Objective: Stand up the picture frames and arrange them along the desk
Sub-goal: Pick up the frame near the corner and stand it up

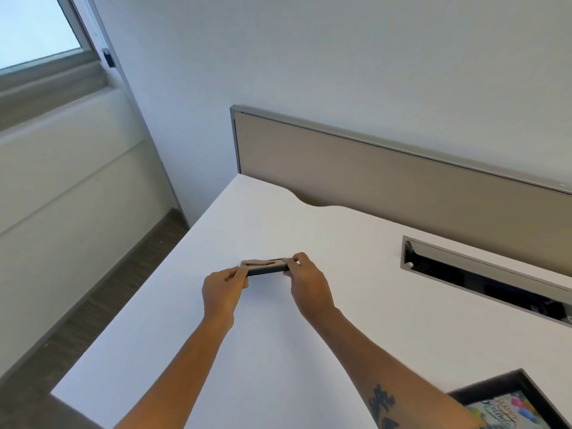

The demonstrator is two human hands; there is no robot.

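Gripping frame (265,267) w/ both hands

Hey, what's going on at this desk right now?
A person holds a small dark picture frame by its ends, left hand and right hand pinching it over the white desk. A larger black-framed colourful picture lies flat at the desk's near right corner.

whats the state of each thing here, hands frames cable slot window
left hand: grips the left end of the small frame
right hand: grips its right end
small frame: held in both hands, seen edge-on from above, just over the desk
black frame: lying flat, picture up, at the near right corner
cable slot: open
window: cannot tell if open
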